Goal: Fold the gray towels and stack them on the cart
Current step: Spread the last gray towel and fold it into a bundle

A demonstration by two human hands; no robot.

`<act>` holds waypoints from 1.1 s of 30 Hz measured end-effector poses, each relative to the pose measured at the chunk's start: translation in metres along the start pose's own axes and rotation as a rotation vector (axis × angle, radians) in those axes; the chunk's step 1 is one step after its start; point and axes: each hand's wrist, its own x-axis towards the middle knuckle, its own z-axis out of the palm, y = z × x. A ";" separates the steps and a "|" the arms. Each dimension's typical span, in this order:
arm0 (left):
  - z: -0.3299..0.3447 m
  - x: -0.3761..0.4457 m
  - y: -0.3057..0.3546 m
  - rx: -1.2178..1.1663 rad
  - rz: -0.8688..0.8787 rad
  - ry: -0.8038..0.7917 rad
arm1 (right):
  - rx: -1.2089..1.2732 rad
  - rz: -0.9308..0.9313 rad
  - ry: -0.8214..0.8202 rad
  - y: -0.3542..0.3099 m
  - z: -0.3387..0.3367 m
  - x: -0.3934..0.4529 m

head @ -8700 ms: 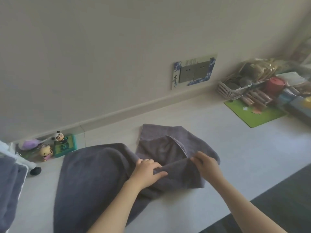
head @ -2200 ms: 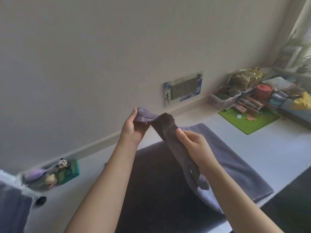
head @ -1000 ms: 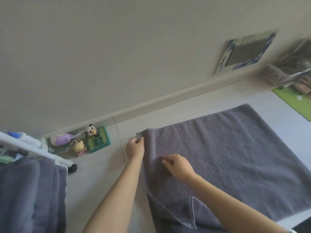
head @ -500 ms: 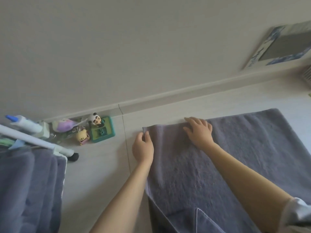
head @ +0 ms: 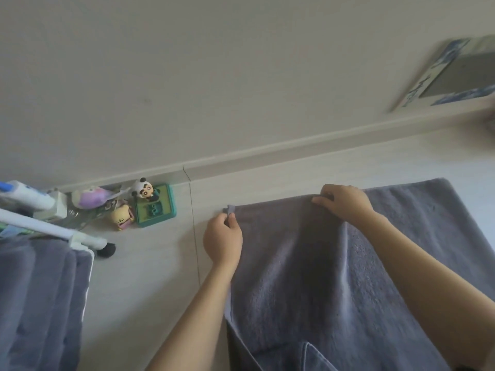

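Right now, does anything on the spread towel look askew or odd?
Slightly. The gray towel lies at a slant on the white surface, and its near edge is folded over. The left hand pinches the far left corner, lifted; the right hand grips the far edge. Nothing looks spilled or damaged.

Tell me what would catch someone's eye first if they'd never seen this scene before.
The big gray towel spread on the pale counter dominates the middle and right, with the left hand pinching its far left corner and the right hand gripping its far edge. Next, the bright little panda figurine and toys cluster by the wall at left. More gray towels hang in the lower left corner.
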 end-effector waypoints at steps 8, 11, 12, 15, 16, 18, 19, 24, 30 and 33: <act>0.003 0.001 0.004 0.100 0.087 0.015 | -0.156 0.125 0.254 -0.009 0.039 -0.004; -0.001 -0.005 0.006 0.081 0.144 0.051 | -0.099 0.047 0.349 -0.021 0.048 -0.030; -0.002 -0.012 0.005 0.142 0.243 0.074 | -0.095 -0.040 0.390 -0.027 0.056 -0.045; 0.003 -0.048 -0.010 0.331 0.640 -0.034 | -0.134 -0.387 0.298 -0.039 0.092 -0.100; 0.005 -0.060 -0.019 0.372 0.710 -0.107 | -0.169 -0.435 0.225 -0.036 0.102 -0.114; 0.006 -0.071 -0.038 0.446 0.722 -0.193 | -0.197 -0.335 0.141 -0.015 0.110 -0.128; 0.006 -0.070 -0.044 0.474 0.702 -0.213 | -0.186 -0.212 0.137 -0.003 0.108 -0.130; -0.008 -0.074 -0.036 0.464 0.580 -0.379 | -0.157 0.160 0.119 0.031 0.085 -0.153; -0.041 -0.139 -0.056 0.258 0.415 -0.096 | 0.106 0.042 0.298 0.010 0.096 -0.234; -0.056 -0.168 -0.073 0.127 0.256 -0.075 | 0.185 0.123 0.070 -0.001 0.099 -0.272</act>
